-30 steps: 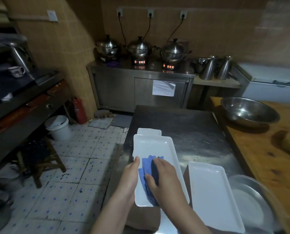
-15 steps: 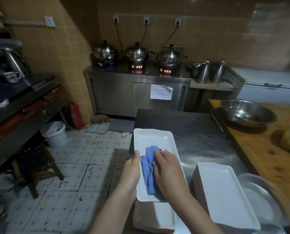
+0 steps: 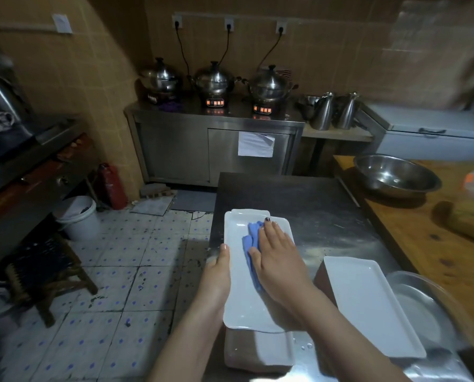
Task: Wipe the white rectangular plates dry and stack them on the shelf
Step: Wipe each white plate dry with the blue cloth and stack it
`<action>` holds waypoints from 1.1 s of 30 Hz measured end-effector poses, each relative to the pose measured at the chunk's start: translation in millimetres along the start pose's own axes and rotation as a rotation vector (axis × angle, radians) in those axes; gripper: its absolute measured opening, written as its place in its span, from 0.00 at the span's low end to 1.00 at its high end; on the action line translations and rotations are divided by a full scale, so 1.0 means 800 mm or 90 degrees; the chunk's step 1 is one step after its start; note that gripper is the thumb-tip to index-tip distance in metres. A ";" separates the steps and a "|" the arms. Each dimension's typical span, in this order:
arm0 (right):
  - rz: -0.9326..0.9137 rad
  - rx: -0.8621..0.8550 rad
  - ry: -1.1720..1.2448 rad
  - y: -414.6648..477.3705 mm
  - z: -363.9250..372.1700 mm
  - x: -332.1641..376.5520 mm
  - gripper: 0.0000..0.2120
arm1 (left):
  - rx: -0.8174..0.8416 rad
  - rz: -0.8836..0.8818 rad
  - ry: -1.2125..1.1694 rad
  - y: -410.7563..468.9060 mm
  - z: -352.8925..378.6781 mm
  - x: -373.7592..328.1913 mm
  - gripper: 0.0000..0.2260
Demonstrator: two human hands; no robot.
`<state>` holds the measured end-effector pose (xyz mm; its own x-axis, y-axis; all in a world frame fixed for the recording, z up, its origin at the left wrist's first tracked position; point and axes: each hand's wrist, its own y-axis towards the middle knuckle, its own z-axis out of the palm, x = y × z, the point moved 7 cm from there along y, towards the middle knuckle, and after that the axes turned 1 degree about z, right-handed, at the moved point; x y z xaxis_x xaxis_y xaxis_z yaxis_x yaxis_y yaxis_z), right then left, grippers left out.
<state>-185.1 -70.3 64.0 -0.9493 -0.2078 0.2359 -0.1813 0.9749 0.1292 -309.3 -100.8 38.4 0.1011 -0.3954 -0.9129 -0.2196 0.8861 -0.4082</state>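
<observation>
Left hand [image 3: 218,274] gripping the white rectangular plate's [image 3: 240,301] rim, the flat right hand [image 3: 281,261] pressing the blue cloth [image 3: 253,234] should reach its corners.

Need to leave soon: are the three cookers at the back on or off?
Middle cooker and right cooker are on: their displays glow orange. Left cooker: cannot tell, no lit display shows.

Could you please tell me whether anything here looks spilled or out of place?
Only small things: water droplets lie on the steel table near the bottom edge, the paper sheet on the cabinet door has a peeling corner, and a loose tile slab lies askew on the floor below it.
</observation>
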 end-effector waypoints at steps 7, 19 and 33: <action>-0.114 0.033 0.108 -0.046 0.034 0.054 0.26 | -0.006 0.018 0.041 0.009 -0.006 -0.002 0.19; 0.002 0.000 -0.107 0.040 0.007 -0.016 0.26 | 0.011 0.061 0.048 0.008 -0.008 -0.012 0.17; 0.103 -0.008 -0.027 0.010 0.003 -0.024 0.25 | 0.015 0.080 0.034 0.007 -0.009 -0.024 0.18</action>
<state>-168.7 -58.3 58.4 -0.9759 -0.0441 0.2138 -0.0219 0.9942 0.1050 -319.5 -89.5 53.8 0.0225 -0.2929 -0.9559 -0.2037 0.9347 -0.2912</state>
